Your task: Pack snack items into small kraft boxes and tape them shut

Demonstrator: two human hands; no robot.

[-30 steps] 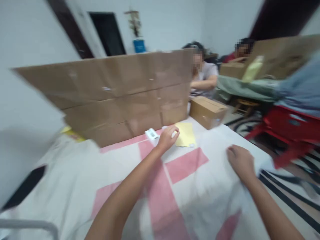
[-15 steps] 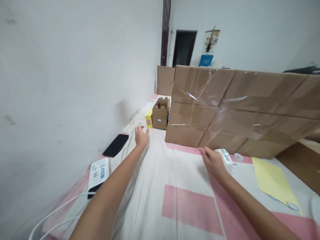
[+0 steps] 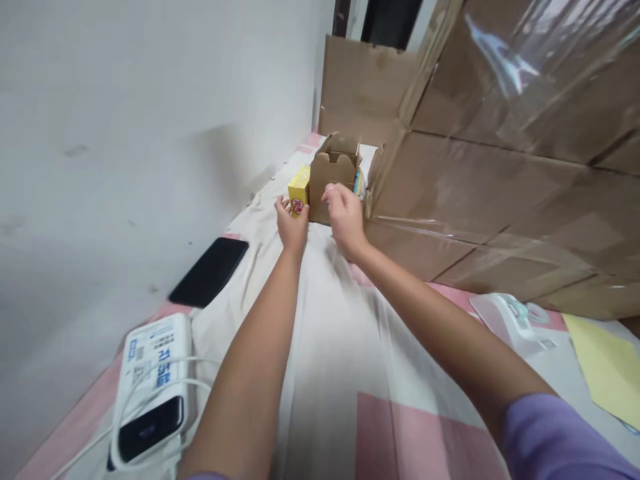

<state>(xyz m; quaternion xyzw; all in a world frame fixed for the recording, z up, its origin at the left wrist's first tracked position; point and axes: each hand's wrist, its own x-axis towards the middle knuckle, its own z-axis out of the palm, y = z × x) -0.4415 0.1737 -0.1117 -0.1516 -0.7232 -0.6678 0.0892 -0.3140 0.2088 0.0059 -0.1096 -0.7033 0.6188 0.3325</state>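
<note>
A small yellow box (image 3: 299, 192) stands against the left side of an open brown cardboard box (image 3: 320, 175) with notched top flaps. My left hand (image 3: 293, 230) is at the yellow box's near end, thumb on its right and fingers apart on its left; a gap shows between fingers and box. In front of the brown box is my right hand (image 3: 347, 220), its fingers curled inward. Whatever it may hold is hidden, and I cannot tell whether it touches the cardboard. Something blue and yellow (image 3: 359, 182) shows behind the brown box's right side.
Large taped cartons (image 3: 450, 193) form a wall on the right. On the left lie a black phone-like slab (image 3: 210, 272), a white printed box (image 3: 159, 343) and a white cable (image 3: 120, 427). A white device (image 3: 510, 320) and yellow paper (image 3: 607, 363) lie at right.
My right hand has moved left and forward from beside the white device to the brown box. My left hand has reached forward to the yellow box. The view has moved closer and tilted down.
</note>
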